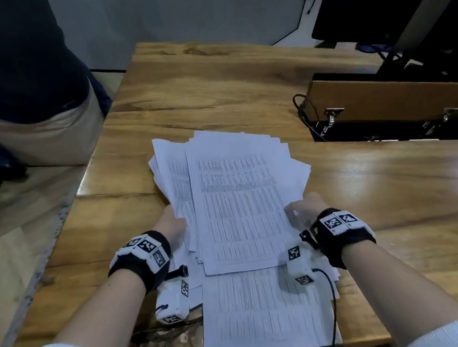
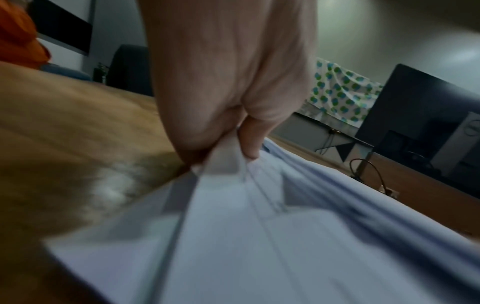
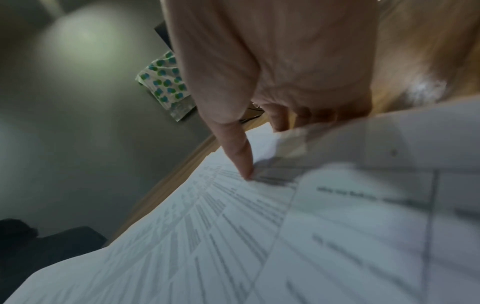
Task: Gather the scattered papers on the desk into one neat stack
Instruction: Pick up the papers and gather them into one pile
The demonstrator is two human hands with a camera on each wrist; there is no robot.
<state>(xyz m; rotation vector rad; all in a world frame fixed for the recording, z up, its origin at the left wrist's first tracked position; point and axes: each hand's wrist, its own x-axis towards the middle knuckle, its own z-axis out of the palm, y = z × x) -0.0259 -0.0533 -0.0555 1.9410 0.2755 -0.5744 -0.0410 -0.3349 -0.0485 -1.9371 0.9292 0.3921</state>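
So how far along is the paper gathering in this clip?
Mostly gathered: the papers sit in one overlapping pile on the desk. In hand: the left hand and right hand grip its sides. Left: edges remain fanned, and a bottom sheet sticks out toward the person.

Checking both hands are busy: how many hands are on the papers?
2. The left hand grips the papers' left edge; the right hand grips their right edge.
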